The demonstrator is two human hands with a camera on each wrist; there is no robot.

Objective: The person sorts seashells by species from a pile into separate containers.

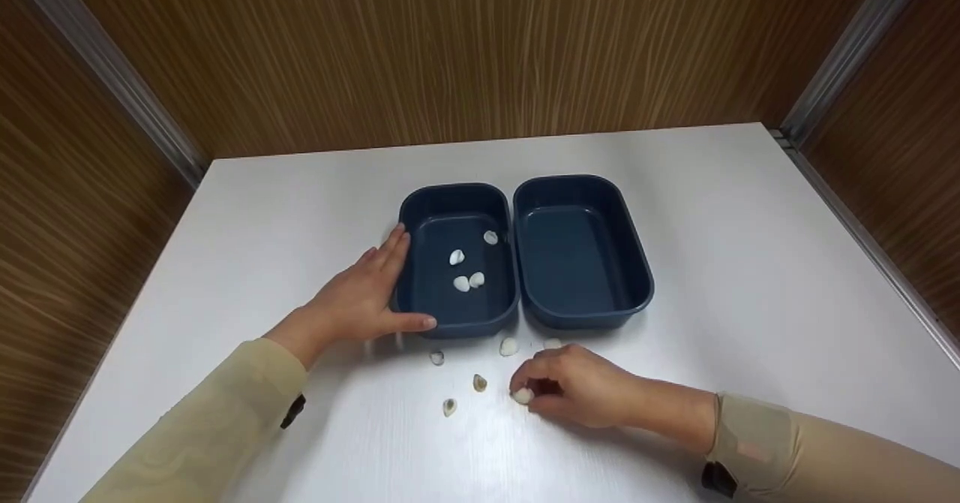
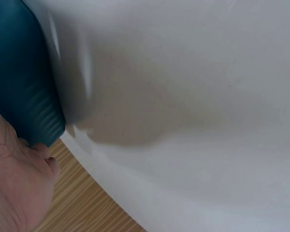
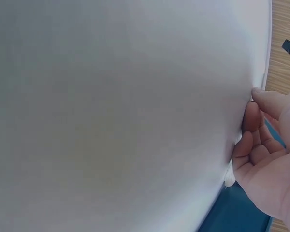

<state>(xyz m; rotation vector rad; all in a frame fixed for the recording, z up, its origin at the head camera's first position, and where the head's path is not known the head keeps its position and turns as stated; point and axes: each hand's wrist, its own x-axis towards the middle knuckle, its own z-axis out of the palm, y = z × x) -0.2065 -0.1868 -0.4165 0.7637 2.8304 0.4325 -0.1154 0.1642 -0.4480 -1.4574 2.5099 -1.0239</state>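
My left hand (image 1: 358, 299) rests against the left side of a dark blue bin (image 1: 459, 330), fingers straight along its wall and thumb at the near rim. Inside it lie several white seashells, one of them a shell (image 1: 457, 257) near the middle. Down on the table my right hand (image 1: 589, 389) pinches a white seashell (image 1: 523, 396) between thumb and fingers. In the right wrist view the curled fingers hide that shell. Just left of this hand are a brownish shell (image 1: 480, 383) and another small shell (image 1: 449, 407).
A second dark blue bin (image 1: 637, 293) stands close beside the first, its floor bare. More shells lie by the bins' near walls: a white shell (image 1: 508, 346), a greyish shell (image 1: 436, 357) and a shell (image 1: 552, 344) partly behind my right hand. Wood-grain panels (image 1: 480, 52) surround the white table (image 1: 300, 210).
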